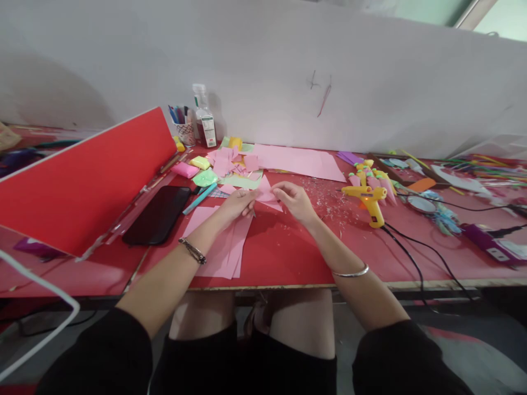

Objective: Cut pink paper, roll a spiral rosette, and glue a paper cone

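Between my two hands is a piece of pink paper (267,190) with a pointed top, held above the red table. My left hand (239,204) pinches its left edge between thumb and fingers. At the paper's right side, my right hand (293,198) has thumb and forefinger closed on it. Under my left forearm lie several overlapping pink paper sheets (218,249), partly hidden by the arm. Small pink paper pieces (224,163) are heaped just beyond my hands, next to a long pink sheet (300,160).
To the right stands a yellow glue gun (368,202) with a black cord, near pink and yellow paper cones (376,178). A black phone (158,215), a turquoise cutter (200,198) and a leaning red board (86,186) are left. A glass bottle (206,123) stands by the wall.
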`<state>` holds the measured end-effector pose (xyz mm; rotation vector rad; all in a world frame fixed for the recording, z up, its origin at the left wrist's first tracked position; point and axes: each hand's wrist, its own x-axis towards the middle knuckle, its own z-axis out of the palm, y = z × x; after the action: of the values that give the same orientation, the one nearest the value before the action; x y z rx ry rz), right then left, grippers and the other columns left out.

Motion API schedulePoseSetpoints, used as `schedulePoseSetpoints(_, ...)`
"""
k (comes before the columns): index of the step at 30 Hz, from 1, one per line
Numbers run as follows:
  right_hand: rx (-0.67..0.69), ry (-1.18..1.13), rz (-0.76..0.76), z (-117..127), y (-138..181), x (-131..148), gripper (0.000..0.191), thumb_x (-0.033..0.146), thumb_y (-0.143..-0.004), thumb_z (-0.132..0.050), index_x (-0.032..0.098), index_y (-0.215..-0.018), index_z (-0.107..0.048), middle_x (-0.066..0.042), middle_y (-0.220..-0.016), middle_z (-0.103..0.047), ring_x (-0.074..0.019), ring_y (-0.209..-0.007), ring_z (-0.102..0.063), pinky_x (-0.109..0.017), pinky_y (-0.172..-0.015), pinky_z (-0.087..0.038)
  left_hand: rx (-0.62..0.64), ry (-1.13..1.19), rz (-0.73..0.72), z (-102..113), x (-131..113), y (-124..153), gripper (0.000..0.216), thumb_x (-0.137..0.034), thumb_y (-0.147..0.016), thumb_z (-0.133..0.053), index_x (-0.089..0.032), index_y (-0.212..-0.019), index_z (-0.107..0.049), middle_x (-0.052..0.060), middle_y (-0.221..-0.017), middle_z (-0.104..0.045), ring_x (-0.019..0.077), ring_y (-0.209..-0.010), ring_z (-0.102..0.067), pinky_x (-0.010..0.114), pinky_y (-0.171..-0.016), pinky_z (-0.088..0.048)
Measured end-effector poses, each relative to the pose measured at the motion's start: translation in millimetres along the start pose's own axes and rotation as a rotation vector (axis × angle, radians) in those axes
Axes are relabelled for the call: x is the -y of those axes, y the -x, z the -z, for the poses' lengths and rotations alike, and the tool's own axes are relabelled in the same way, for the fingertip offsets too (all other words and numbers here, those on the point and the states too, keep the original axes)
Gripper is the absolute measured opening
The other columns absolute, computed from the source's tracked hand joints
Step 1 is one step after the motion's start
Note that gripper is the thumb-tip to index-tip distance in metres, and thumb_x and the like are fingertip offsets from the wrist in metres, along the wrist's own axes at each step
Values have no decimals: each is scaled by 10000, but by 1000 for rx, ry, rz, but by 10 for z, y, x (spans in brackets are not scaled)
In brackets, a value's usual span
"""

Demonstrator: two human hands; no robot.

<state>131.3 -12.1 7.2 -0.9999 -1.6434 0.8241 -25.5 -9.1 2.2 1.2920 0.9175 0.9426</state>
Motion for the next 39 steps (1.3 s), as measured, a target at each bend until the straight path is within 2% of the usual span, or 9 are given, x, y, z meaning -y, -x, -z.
schedulePoseSetpoints(5,73,-43,75,-13,27,10,210,355,-618,-610,170,-703,-558,14,-626,-553,-87,-553,-485,-215,-526,-394,49,25,-10,7,-22,12,457,-363,-768,-471,-177,-377,-323,-89,-234,-254,37,-265,-315,187,-386,-269)
schedulePoseSetpoints(12,115,-71,64,16,8,-28,246,371,-604,-633,183,-750,-573,-12,-745,-593,-110,-667,-532,-236,-610,-417,118,13,-42,14,-22,25,457,-342,-785,-441,-176,-369,-347,-83,-237,-260,38,-276,-319,192,-407,-279)
schedulePoseSetpoints(19,59,-51,5,-10,10,14,257,415,-609,-624,171,-604,-543,22,-580,-547,-86,-546,-473,-223,-533,-380,179,-154,-44,4,27,-8,448,-335,-823,-376,-168,-409,-418,-69,-273,-338,48,-298,-344,194,-433,-310)
schedulePoseSetpoints(25,-9,2,-72,-9,13,14,342,431,-597,-629,177,-506,-420,61,-482,-426,-57,-463,-376,-203,-451,-313,210,-236,-85,-25,51,1,477,-370,-855,-268,-160,-490,-493,-38,-333,-438,71,-381,-435,199,-501,-361)
schedulePoseSetpoints(28,2,-37,-94,-21,16,6,321,402,-595,-640,181,-554,-411,58,-517,-463,-67,-495,-427,-206,-475,-350,160,-334,-177,-36,48,10,460,-440,-816,-338,-165,-463,-443,-43,-349,-421,74,-398,-433,198,-500,-363)
schedulePoseSetpoints(31,35,-91,-97,-34,18,-4,299,382,-595,-645,182,-609,-422,49,-564,-504,-84,-545,-486,-225,-534,-400,108,-391,-203,-39,40,14,365,-424,-768,-443,-169,-507,-437,-62,-373,-415,69,-382,-411,189,-454,-337)
schedulePoseSetpoints(35,50,-105,-54,-32,11,-18,268,351,-617,-640,185,-699,-446,32,-621,-546,-102,-604,-542,-248,-608,-440,114,-418,-219,-30,35,16,370,-377,-803,-393,-171,-496,-417,-60,-384,-422,63,-385,-419,179,-462,-339)
schedulePoseSetpoints(39,66,-158,-77,-21,-1,-58,377,346,-635,-628,215,-902,-395,51,-608,-552,-109,-569,-560,-246,-564,-453,83,-470,-262,-11,43,4,420,-361,-804,-387,-166,-434,-409,-51,-376,-435,59,-388,-427,173,-473,-337)
